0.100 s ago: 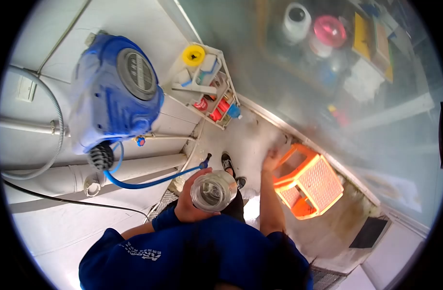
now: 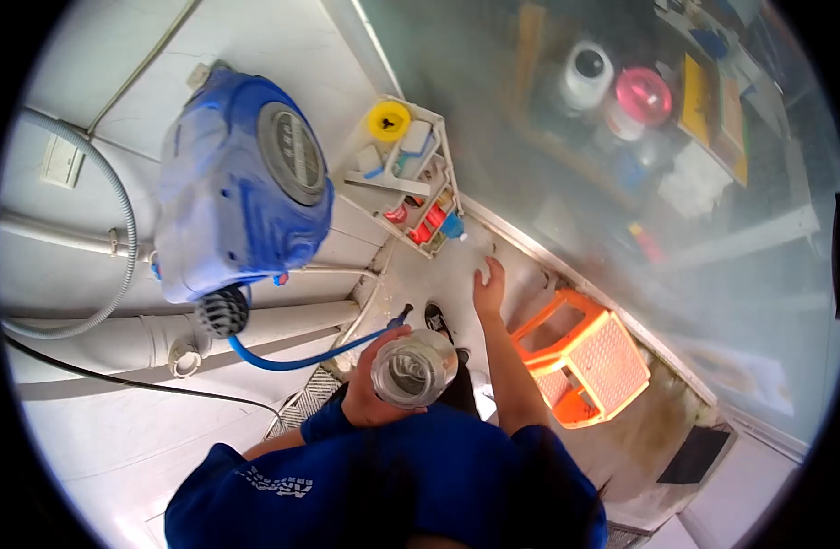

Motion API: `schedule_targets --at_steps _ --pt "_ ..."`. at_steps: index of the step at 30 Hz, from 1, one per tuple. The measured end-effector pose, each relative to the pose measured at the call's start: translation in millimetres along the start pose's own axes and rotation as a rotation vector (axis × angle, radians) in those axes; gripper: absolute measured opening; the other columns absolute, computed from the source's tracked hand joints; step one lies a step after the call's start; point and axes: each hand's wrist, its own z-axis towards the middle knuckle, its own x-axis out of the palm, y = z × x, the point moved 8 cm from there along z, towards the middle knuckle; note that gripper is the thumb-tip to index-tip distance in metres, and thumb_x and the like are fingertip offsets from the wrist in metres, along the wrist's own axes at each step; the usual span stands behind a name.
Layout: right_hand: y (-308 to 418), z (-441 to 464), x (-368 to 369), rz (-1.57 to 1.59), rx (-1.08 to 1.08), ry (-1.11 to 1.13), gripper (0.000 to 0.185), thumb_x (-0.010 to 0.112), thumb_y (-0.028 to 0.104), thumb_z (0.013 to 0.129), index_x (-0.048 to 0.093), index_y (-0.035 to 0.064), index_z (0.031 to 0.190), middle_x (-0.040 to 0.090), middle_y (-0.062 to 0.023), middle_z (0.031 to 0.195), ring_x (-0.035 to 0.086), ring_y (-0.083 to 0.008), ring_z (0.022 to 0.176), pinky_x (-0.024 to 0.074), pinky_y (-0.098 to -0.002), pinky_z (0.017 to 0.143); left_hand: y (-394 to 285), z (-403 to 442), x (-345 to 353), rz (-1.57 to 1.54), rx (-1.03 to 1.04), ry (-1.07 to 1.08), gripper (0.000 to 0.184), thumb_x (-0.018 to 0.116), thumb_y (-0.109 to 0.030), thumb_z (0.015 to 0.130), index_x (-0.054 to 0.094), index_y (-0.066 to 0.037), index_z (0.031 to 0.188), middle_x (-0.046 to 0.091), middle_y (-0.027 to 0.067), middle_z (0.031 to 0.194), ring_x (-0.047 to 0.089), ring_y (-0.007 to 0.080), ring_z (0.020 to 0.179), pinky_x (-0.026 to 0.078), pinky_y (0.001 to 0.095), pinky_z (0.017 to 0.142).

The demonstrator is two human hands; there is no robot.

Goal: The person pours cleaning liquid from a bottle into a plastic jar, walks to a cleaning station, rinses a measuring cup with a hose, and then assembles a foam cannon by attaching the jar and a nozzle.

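Observation:
A clear, round glass jar (image 2: 413, 369) is held near my chest by my left hand (image 2: 367, 386), whose fingers wrap round its left side. My right hand (image 2: 489, 285) is raised ahead with the fingers apart and slightly curled, holding nothing. It is above and left of an orange plastic stool (image 2: 609, 361), not touching it. Beyond that hand stands a white corner shelf (image 2: 383, 178) with a yellow round item (image 2: 389, 121), red packs and a blue-capped item (image 2: 452, 226).
A blue hose reel (image 2: 246, 183) hangs on the left wall, its blue hose (image 2: 292, 364) running towards the jar. White pipes (image 2: 118, 340) run along that wall. A glass partition (image 2: 566, 174) stands on the right, with a pink container behind it.
My right hand has moved away from the orange stool, up and left towards the corner shelf. My left hand still holds the jar. The whole view has shifted slightly.

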Motion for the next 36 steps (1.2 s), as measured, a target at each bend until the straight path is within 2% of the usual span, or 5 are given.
schedule_targets --at_steps 10,13,15,19,36 --pt "68.5 138.1 210.5 0.021 -0.132 0.417 0.054 0.073 0.015 0.077 0.056 0.0068 0.127 0.049 -0.0189 0.135 0.047 -0.0404 0.124 0.0404 -0.0440 0.105 7.5 -7.5 -52.9 0.060 -0.049 -0.376 0.101 0.092 -0.012 0.063 0.030 -0.002 0.143 0.044 0.0251 0.141 0.049 0.0345 0.130 0.038 0.0455 0.108" --pt "66.9 138.1 254.6 -0.452 -0.730 0.537 0.072 0.072 0.013 0.076 0.039 0.0060 0.140 0.048 -0.0214 0.138 0.046 -0.0423 0.125 0.0383 -0.0475 0.107 3.4 2.9 -52.3 0.158 -0.040 -0.519 0.099 0.092 -0.013 0.062 0.033 -0.001 0.141 0.045 0.0270 0.140 0.050 0.0374 0.129 0.040 0.0467 0.106" --pt "56.8 150.2 275.4 -0.206 -0.795 0.511 0.080 0.073 0.009 0.076 0.032 0.0037 0.144 0.048 -0.0258 0.136 0.052 -0.0447 0.118 0.0433 -0.0506 0.103 9.5 0.5 -44.0 0.186 -0.081 -0.647 0.099 0.092 -0.013 0.061 0.034 -0.001 0.140 0.045 0.0277 0.139 0.048 0.0391 0.129 0.040 0.0477 0.106" --pt "44.5 158.7 288.4 -0.173 -0.696 0.618 0.077 0.074 0.009 0.075 0.035 0.0027 0.142 0.051 -0.0258 0.132 0.054 -0.0441 0.115 0.0457 -0.0498 0.099 -6.6 14.4 -28.4 0.191 -0.093 -0.791 0.102 0.093 -0.011 0.059 0.034 -0.004 0.142 0.043 0.0247 0.142 0.038 0.0361 0.137 0.036 0.0477 0.110" --pt "38.6 187.3 232.8 -0.023 -0.414 0.595 0.068 0.077 0.010 0.074 0.045 -0.0015 0.132 0.061 -0.0261 0.117 0.065 -0.0412 0.101 0.0555 -0.0466 0.082 -71.4 -60.5 54.9 0.400 -0.112 -1.614 0.099 0.089 -0.020 0.066 0.032 -0.004 0.145 0.043 0.0225 0.142 0.043 0.0393 0.132 0.036 0.0463 0.109"
